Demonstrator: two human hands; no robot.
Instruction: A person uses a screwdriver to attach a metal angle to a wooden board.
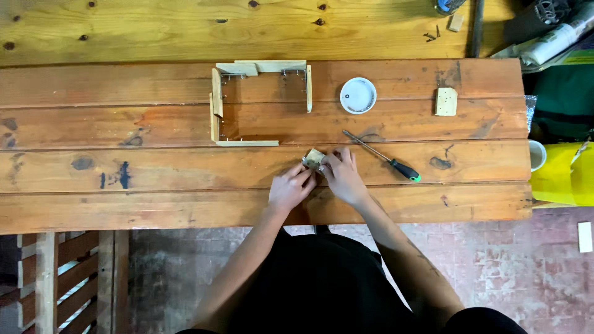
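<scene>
Two hands meet near the middle of the desk, both closed around one small wooden block. The left hand has its fingers curled and pinches the block from the near left side; the right hand wraps its fingers over the block's right edge. The block is pale, seems to carry a bit of metal on its left face, and sits low over the third plank from the far side, though I cannot tell whether it touches the wood.

Just beyond the hands lies an unfinished wooden frame of thin light strips, open toward its near right corner, with small screws or nails showing along its inner edges. To the right of the frame sits a round white lid, and farther right a small pale wood block lies well apart from the rest. A screwdriver with a black and green handle lies slantwise just to the right of the right hand, its tip pointing toward the far left.
</scene>
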